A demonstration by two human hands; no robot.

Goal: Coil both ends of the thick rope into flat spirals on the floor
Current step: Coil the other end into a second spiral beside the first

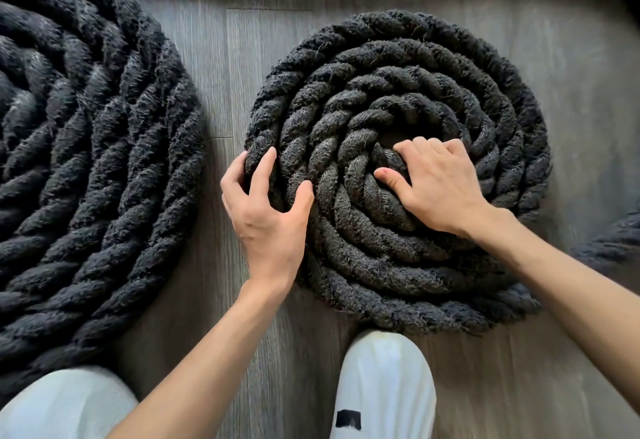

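right spiral (398, 68) flat on floor (225, 75), both hands on it
left hand (266, 217) curled round outer turns at its left rim. right hand (436, 185) fingers bent, clamping the core, so nearer the loose tail (609, 241) running off right.

The grey plank floor (221, 68) bears a large rope spiral (86, 161) beside a smaller spiral (398, 92).

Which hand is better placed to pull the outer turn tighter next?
Likely the left hand: it grips the outer turns of the spiral; the right hand holds the centre.
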